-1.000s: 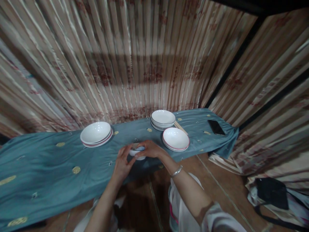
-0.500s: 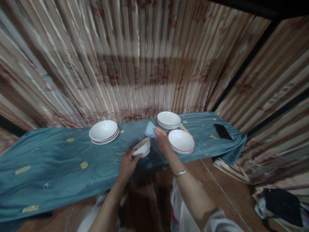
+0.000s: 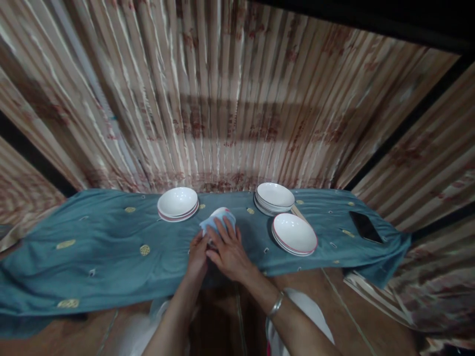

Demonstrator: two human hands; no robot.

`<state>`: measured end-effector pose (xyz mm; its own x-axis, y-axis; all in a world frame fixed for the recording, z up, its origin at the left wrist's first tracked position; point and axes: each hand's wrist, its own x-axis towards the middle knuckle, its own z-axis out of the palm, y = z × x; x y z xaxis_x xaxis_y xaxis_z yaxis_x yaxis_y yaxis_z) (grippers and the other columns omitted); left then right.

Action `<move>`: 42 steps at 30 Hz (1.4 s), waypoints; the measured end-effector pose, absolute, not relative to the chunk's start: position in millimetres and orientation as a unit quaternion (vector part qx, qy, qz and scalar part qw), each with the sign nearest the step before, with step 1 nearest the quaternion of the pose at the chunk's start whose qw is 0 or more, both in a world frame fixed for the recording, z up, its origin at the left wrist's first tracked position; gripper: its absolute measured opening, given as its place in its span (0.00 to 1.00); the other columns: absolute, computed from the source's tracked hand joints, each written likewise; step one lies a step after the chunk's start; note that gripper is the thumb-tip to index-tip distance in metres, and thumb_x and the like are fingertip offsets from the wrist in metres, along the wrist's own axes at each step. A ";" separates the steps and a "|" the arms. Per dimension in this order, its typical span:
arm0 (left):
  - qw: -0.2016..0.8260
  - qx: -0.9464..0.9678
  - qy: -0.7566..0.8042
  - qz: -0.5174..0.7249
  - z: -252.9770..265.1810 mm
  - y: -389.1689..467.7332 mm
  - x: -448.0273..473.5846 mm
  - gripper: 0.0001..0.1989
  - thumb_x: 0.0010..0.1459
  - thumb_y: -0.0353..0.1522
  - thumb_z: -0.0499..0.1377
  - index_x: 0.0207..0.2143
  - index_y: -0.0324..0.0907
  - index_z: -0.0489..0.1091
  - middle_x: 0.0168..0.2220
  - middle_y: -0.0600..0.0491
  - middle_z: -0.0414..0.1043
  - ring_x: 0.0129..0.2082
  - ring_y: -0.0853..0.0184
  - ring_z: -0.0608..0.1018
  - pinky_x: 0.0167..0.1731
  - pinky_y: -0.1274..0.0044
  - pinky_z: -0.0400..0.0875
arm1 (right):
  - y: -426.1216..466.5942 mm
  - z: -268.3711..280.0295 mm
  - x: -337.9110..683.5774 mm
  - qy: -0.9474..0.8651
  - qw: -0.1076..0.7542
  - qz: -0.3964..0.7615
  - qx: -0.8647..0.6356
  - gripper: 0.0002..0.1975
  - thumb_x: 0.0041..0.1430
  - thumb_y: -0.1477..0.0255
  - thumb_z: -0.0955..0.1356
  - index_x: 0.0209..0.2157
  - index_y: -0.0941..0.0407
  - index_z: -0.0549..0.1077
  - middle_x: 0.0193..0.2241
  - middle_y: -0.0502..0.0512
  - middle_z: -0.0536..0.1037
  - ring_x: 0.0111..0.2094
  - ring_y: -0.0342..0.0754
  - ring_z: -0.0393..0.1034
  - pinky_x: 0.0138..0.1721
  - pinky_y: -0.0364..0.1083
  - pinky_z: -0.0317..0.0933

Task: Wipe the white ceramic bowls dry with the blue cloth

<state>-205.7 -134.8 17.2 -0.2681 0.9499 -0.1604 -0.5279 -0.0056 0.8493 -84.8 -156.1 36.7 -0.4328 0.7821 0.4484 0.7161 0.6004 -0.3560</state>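
Observation:
Over the middle of the table, my left hand (image 3: 198, 252) grips a small white bowl (image 3: 221, 211), which is mostly hidden behind a light blue cloth (image 3: 211, 221) and my fingers. My right hand (image 3: 230, 253) presses the cloth onto the bowl, its fingers spread across it. To the right sits a stack of white bowls with red rims (image 3: 295, 233). Behind that is a stack of white dishes with dark rims (image 3: 275, 195). Another stack of white bowls (image 3: 178, 201) stands at the back left.
A teal patterned cloth (image 3: 118, 257) covers the long table. On its right end lies a black phone (image 3: 365, 227). A flat wooden strip (image 3: 299, 213) lies beside the dish stacks. A pleated curtain (image 3: 222, 99) hangs close behind the table, with dark frame bars at the sides.
My right hand has moved left and brought the blue cloth from beside the bowl onto it. The bowl's tilt has changed in my left hand. The camera view has shifted.

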 end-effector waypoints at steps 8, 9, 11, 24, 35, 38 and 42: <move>0.575 0.217 0.413 0.672 14.2 -135.4 -205.0 0.14 0.45 0.38 0.66 0.32 0.37 0.76 0.31 0.51 0.79 0.32 0.65 0.78 0.38 0.74 0.70 | -131.1 43.8 -86.7 -0.823 0.297 0.062 -0.480 0.28 0.66 0.62 0.59 0.65 0.53 0.55 0.67 0.57 0.51 0.68 0.57 0.39 0.63 0.61 0.44; 0.578 0.214 0.411 0.672 14.0 -135.2 -204.2 0.14 0.46 0.38 0.66 0.32 0.37 0.76 0.31 0.50 0.79 0.34 0.64 0.79 0.39 0.73 0.71 | -127.0 42.3 -86.0 -0.816 0.310 0.073 -0.482 0.27 0.66 0.62 0.58 0.64 0.55 0.56 0.67 0.58 0.52 0.67 0.57 0.40 0.63 0.59 0.44; 0.587 0.196 0.403 0.674 13.5 -135.3 -202.5 0.13 0.48 0.38 0.64 0.33 0.37 0.75 0.32 0.49 0.79 0.37 0.62 0.79 0.43 0.71 0.71 | -118.4 38.1 -84.9 -0.799 0.339 0.107 -0.485 0.27 0.67 0.62 0.56 0.63 0.57 0.58 0.66 0.60 0.55 0.67 0.54 0.43 0.64 0.57 0.44; 0.629 0.160 0.343 0.679 19.7 -141.8 -197.8 0.19 0.60 0.38 0.56 0.50 0.36 0.71 0.45 0.45 0.78 0.50 0.62 0.76 0.52 0.71 0.70 | -90.1 9.4 -83.5 -0.641 0.440 0.354 -0.519 0.27 0.67 0.58 0.52 0.59 0.57 0.64 0.60 0.59 0.65 0.63 0.48 0.56 0.65 0.51 0.46; 0.640 0.100 0.326 0.688 25.8 -140.8 -202.2 0.21 0.66 0.37 0.47 0.55 0.38 0.67 0.52 0.45 0.73 0.54 0.62 0.73 0.55 0.71 0.66 | -111.1 -27.5 -103.7 -0.559 0.423 0.419 -0.577 0.30 0.67 0.57 0.53 0.65 0.58 0.53 0.63 0.61 0.60 0.64 0.49 0.54 0.61 0.52 0.53; 0.641 0.095 0.325 0.689 23.6 -138.3 -203.3 0.21 0.65 0.38 0.48 0.56 0.39 0.66 0.51 0.46 0.74 0.53 0.63 0.74 0.54 0.71 0.68 | -122.2 -37.6 -108.9 -0.593 0.422 0.384 -0.568 0.32 0.67 0.57 0.53 0.67 0.60 0.48 0.65 0.63 0.56 0.66 0.49 0.49 0.63 0.53 0.49; 0.646 0.100 0.313 0.689 22.6 -137.0 -204.1 0.22 0.64 0.41 0.49 0.55 0.40 0.67 0.50 0.46 0.75 0.51 0.61 0.75 0.52 0.70 0.69 | -136.5 -48.1 -114.5 -0.630 0.396 0.330 -0.581 0.33 0.68 0.57 0.52 0.67 0.61 0.44 0.66 0.66 0.53 0.68 0.52 0.41 0.64 0.58 0.46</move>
<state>-204.1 -137.0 22.6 -0.1455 0.9528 -0.2664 -0.8275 0.0304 0.5607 -114.5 -136.5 -48.1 -0.0123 0.9932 0.1160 0.4712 0.1081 -0.8754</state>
